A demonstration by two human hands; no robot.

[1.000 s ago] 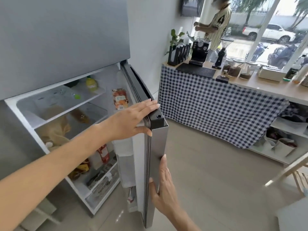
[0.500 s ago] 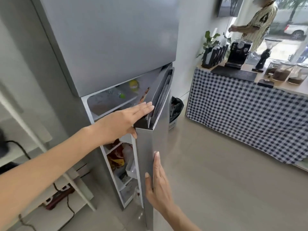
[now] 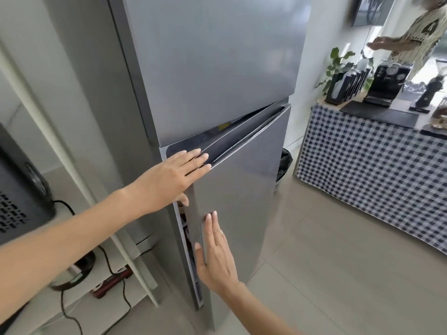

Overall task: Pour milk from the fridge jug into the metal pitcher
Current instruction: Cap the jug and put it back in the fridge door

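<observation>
Our two hands lie flat on the lower door of the tall grey two-door fridge [image 3: 217, 76], fingers straight and together, gripping nothing. Our left hand [image 3: 173, 176] rests over the top corner of that grey lower door [image 3: 246, 189], its fingertips on the door's upper edge and the thumb tucked under by the opening. Our right hand [image 3: 217, 257] presses against the door's front near its free edge, lower down. The door stands only slightly ajar: a narrow dark gap runs down its free side and a wedge of gap shows along its top. We cannot see the milk jug or the metal pitcher; through the slit only dim shapes on the shelves show, too dark to tell.

To the right a surface draped in a navy-and-white checked cloth [image 3: 372, 180] carries a black espresso machine [image 3: 387, 81] with round dials, a black rubber mat [image 3: 379, 114] before it, a row of black upright packets [image 3: 343, 85] with a green leafy plant [image 3: 338, 66] behind, and a dark grinder, blurred. A second person in a striped shirt [image 3: 411, 42] stands beyond it by bright windows. A black bin bag [image 3: 284, 163] sits on the pale tiled floor [image 3: 338, 274] between fridge and cloth. To the left, white shelving [image 3: 60, 146] holds a black appliance [image 3: 19, 189], with black cables [image 3: 108, 269] trailing to a red power strip [image 3: 111, 282] on a low white shelf.

We can read no brand or writing anywhere; a mark on the shirt is too blurred to make out. We count two fridge doors, two hands of ours, one espresso machine, one plant.
</observation>
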